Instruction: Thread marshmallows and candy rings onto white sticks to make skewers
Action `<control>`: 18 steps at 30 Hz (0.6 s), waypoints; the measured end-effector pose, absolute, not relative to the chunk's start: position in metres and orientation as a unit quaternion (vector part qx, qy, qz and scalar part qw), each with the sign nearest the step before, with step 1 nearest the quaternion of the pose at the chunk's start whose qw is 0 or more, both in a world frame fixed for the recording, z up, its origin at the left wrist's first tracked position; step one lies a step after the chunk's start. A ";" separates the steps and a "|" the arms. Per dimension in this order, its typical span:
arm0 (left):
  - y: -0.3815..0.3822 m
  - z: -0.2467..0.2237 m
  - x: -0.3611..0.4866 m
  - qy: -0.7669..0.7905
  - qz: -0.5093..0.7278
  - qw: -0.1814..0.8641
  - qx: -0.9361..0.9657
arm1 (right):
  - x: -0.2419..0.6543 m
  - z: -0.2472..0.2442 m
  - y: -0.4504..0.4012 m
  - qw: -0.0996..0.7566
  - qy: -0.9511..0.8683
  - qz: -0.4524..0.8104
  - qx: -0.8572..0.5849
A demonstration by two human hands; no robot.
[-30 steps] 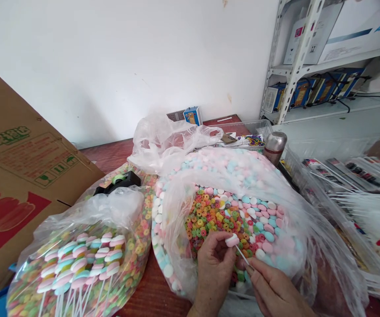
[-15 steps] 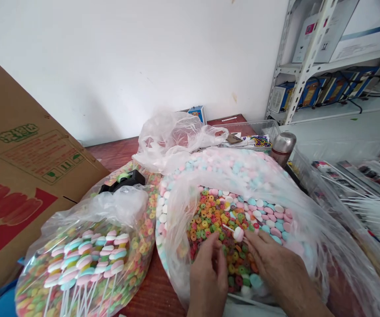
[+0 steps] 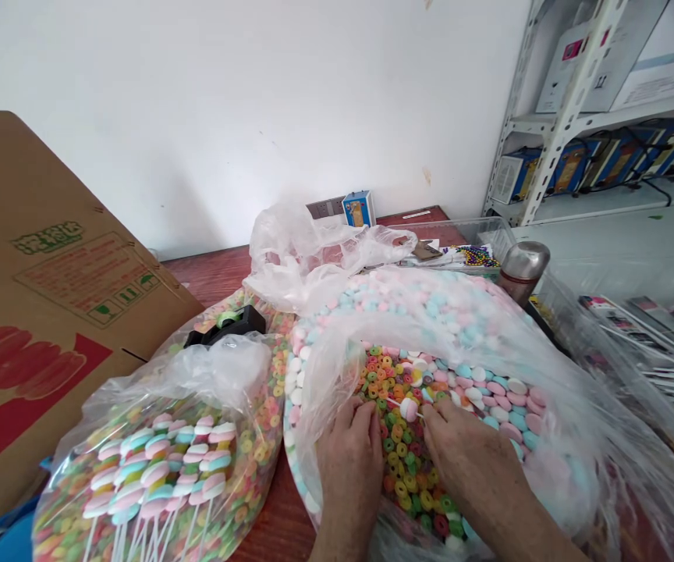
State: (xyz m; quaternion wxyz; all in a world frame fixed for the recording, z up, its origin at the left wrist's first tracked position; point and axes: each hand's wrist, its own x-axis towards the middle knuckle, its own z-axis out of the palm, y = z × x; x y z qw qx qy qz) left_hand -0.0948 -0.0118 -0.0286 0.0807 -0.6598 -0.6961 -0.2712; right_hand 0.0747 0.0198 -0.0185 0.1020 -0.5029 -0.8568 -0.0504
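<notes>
My right hand point(image 3: 459, 445) pinches a thin white stick, on which a pale pink and white marshmallow point(image 3: 408, 410) is threaded. The stick's tip pokes out to the left of the marshmallow, above a heap of small ring-shaped gummy candies point(image 3: 399, 449) in red, orange, yellow and green. My left hand point(image 3: 352, 445) is at the heap's left side, its fingers bent and close together; whatever lies between them is hidden. Around the rings, an opened clear plastic bag point(image 3: 331, 367) holds pink, blue and white marshmallows point(image 3: 504, 402).
Finished marshmallow skewers point(image 3: 161, 468) lie on another bag of gummy rings at left, with a black tape dispenser point(image 3: 228, 326) behind. A cardboard box point(image 3: 79, 312) stands far left. A metal flask point(image 3: 523, 269) and clear bins point(image 3: 594, 367) are at right.
My left hand has moved left and farther away, to the edge of the gummy rings. My right hand has carried the stick and marshmallow slightly left. The whole view has shifted a little.
</notes>
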 end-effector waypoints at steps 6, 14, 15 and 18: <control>-0.014 -0.024 -0.097 -0.711 -0.355 -0.040 -0.606 | 0.059 -0.037 0.020 0.121 -0.840 -0.027 -0.528; -0.013 -0.018 -0.104 -0.709 -0.517 -0.268 -0.398 | 0.066 -0.038 0.016 0.200 -0.835 0.061 -0.510; -0.012 -0.018 -0.104 -0.701 -0.532 -0.301 -0.367 | 0.069 -0.036 0.012 0.209 -0.836 0.070 -0.503; -0.010 -0.013 -0.100 -0.672 -0.556 -0.375 -0.314 | 0.075 -0.032 0.001 0.227 -0.837 0.086 -0.491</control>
